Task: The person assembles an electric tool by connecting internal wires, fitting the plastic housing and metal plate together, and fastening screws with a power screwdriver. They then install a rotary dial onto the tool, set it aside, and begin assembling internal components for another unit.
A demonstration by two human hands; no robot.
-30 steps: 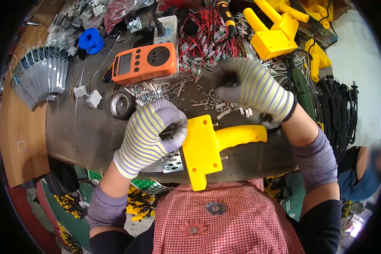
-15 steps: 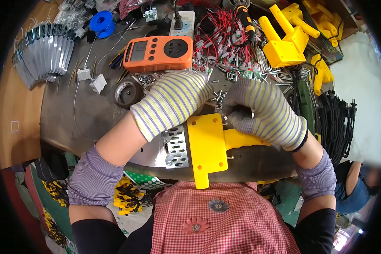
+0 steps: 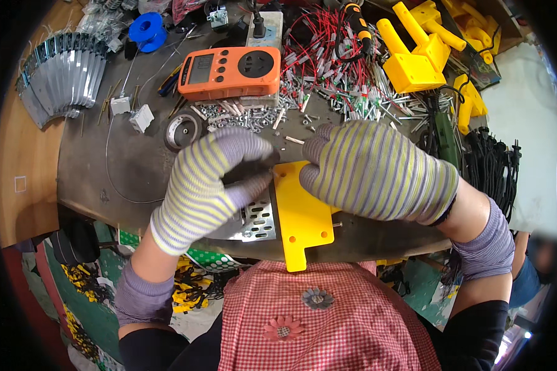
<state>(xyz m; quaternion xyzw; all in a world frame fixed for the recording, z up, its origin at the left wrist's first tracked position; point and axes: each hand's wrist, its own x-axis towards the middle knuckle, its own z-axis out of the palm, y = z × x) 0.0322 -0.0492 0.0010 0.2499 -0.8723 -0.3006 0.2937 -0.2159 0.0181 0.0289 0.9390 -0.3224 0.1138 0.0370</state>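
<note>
A yellow plastic housing half (image 3: 303, 213) lies flat at the table's front edge, its handle hidden under my right hand. My left hand (image 3: 207, 179), in a striped knit glove, curls thumb and fingers together at the housing's upper left corner, beside a screw hole. Whatever is between those fingertips is too small to tell. Over the housing's upper right part is my right hand (image 3: 380, 170), similarly gloved, its fingers pinched together and their contents hidden. A slotted metal plate (image 3: 259, 224) sits against the housing's left side, partly under my left hand.
An orange meter (image 3: 229, 73) stands behind loose screws and nuts (image 3: 244, 117). Red-wired parts (image 3: 328, 43) are heaped at the back. Yellow housings (image 3: 411, 71) and black cords (image 3: 492, 173) are at right; a tape roll (image 3: 182, 131) and fanned metal blades (image 3: 62, 77) at left.
My left hand has drawn back from the small screws toward the housing's upper left corner. My right hand has moved left and nearer, now covering the housing's upper right corner and handle.
</note>
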